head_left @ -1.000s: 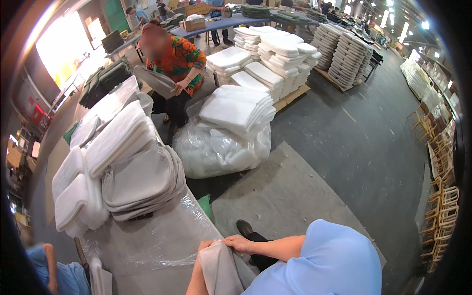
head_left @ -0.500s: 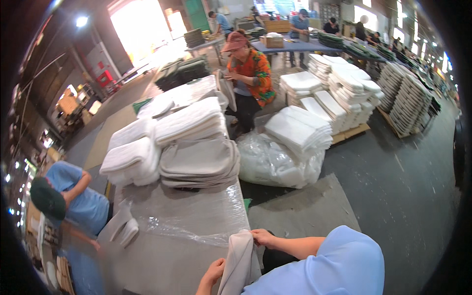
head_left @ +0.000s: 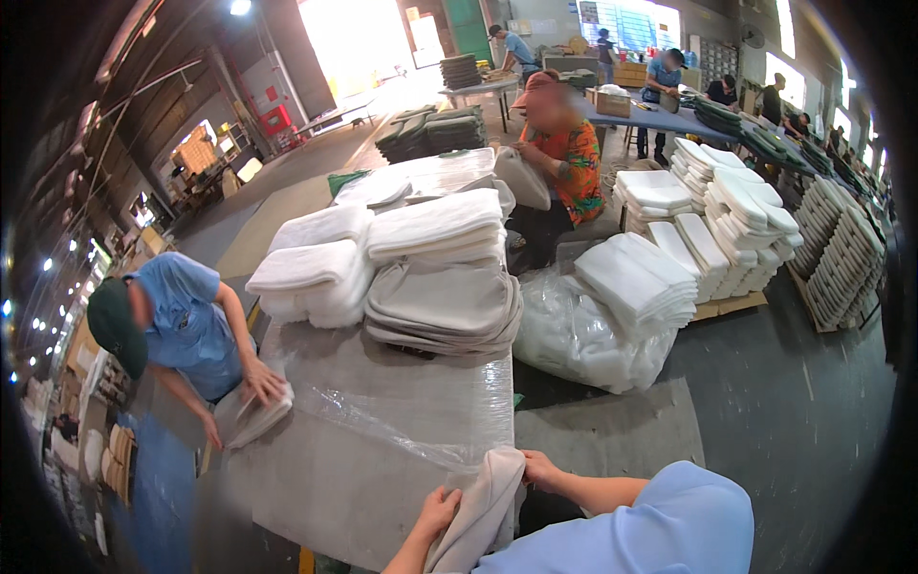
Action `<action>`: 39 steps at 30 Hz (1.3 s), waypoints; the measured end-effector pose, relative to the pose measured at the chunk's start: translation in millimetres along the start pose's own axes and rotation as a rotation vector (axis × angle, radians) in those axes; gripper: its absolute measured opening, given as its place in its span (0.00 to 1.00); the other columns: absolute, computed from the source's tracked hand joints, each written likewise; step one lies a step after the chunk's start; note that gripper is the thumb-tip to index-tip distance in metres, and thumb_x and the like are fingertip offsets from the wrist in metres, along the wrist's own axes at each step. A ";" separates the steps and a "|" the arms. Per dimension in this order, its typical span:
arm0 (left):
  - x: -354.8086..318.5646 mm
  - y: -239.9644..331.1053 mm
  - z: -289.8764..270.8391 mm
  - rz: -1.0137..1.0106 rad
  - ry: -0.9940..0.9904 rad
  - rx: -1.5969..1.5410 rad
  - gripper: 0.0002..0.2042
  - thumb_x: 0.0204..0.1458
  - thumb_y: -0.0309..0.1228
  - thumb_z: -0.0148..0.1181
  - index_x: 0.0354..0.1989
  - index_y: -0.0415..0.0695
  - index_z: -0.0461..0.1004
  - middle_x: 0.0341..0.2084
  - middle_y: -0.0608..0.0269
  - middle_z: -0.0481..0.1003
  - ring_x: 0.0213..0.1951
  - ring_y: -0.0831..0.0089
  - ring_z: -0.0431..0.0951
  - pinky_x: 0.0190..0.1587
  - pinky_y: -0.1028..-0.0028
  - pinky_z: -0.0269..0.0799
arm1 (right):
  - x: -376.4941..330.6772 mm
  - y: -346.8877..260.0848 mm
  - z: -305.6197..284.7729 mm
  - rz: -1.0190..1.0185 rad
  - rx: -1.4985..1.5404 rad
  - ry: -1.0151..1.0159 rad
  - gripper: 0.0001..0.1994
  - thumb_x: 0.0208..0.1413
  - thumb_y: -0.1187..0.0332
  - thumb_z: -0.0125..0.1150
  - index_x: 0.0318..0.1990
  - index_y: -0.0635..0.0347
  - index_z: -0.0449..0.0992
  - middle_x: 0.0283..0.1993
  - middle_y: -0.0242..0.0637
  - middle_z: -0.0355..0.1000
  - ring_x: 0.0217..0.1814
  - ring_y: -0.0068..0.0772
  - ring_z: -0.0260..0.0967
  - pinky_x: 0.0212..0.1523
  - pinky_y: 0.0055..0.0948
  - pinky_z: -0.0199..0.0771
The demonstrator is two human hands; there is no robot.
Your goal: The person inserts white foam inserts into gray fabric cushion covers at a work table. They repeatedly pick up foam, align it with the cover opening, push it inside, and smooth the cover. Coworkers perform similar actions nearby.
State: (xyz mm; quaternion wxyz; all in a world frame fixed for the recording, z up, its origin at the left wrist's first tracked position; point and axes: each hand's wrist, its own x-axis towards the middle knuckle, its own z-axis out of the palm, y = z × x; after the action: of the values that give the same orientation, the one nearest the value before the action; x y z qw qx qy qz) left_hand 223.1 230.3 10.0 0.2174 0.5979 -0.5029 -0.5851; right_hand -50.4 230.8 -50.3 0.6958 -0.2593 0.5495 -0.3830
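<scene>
A light grey fabric cover (head_left: 486,502) hangs in folds over the near right edge of the table (head_left: 320,493). My right hand (head_left: 541,471) pinches its upper edge at the right side. My left hand (head_left: 437,509) is closed at its left side, with the fingers partly hidden by the cloth. Clear plastic film (head_left: 378,421) lies across the tabletop just beyond the cover. Farther back on the same table is a stack of grey covers (head_left: 442,304), with thick white pads (head_left: 435,228) piled behind and beside it.
At the table's left side a co-worker (head_left: 182,320) in a dark cap handles a light grey piece (head_left: 268,418). Another person in an orange shirt (head_left: 581,177) holds a grey piece beyond the stacks. A plastic-wrapped bundle (head_left: 598,330) and white pad stacks (head_left: 736,215) stand to the right.
The view has swung left, so the scene sits farther right. The co-worker at left has straightened and now has a hand on the light grey piece. My hands still grip the cover.
</scene>
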 end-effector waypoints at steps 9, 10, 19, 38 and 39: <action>-15.4 3.1 -15.6 0.024 0.130 0.294 0.23 0.65 0.50 0.60 0.45 0.38 0.79 0.38 0.43 0.82 0.42 0.52 0.81 0.47 0.56 0.75 | 3.0 -8.9 11.0 0.031 0.036 -0.049 0.14 0.72 0.55 0.58 0.44 0.55 0.83 0.29 0.24 0.70 0.24 0.21 0.62 0.25 0.27 0.63; -24.8 1.1 -21.6 0.037 0.095 0.328 0.24 0.64 0.51 0.60 0.45 0.38 0.80 0.37 0.44 0.82 0.41 0.54 0.81 0.46 0.56 0.75 | -1.8 -12.4 2.8 0.032 0.008 -0.057 0.14 0.72 0.56 0.58 0.44 0.55 0.83 0.29 0.24 0.70 0.24 0.21 0.62 0.25 0.27 0.63; -148.8 -101.5 -67.1 -0.267 0.249 0.423 0.26 0.63 0.55 0.60 0.41 0.38 0.82 0.35 0.43 0.82 0.37 0.58 0.81 0.43 0.57 0.75 | -123.9 -191.6 64.2 -0.825 -0.961 -0.336 0.35 0.51 0.68 0.78 0.68 0.49 0.73 0.66 0.43 0.69 0.70 0.45 0.67 0.69 0.44 0.69; -260.0 -154.9 -33.0 -0.136 0.855 -0.773 0.11 0.70 0.37 0.60 0.50 0.43 0.76 0.33 0.67 0.80 0.30 0.79 0.78 0.36 0.74 0.77 | -135.0 -178.1 218.4 -0.862 -1.402 -0.828 0.37 0.42 0.71 0.79 0.64 0.52 0.73 0.56 0.44 0.80 0.59 0.48 0.79 0.59 0.45 0.79; -254.3 -149.7 -33.1 -0.098 0.797 -0.773 0.13 0.70 0.37 0.59 0.55 0.43 0.74 0.37 0.65 0.80 0.35 0.78 0.79 0.39 0.74 0.77 | -135.3 -188.4 217.7 -0.790 -1.309 -0.764 0.37 0.42 0.71 0.80 0.64 0.52 0.74 0.56 0.44 0.80 0.59 0.48 0.79 0.60 0.44 0.79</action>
State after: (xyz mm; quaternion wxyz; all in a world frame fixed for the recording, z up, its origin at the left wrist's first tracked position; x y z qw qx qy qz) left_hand 354.0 496.8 12.5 0.5668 0.6723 -0.1024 -0.4651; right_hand 98.6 220.5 230.6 0.3588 -0.8929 0.2571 -0.0892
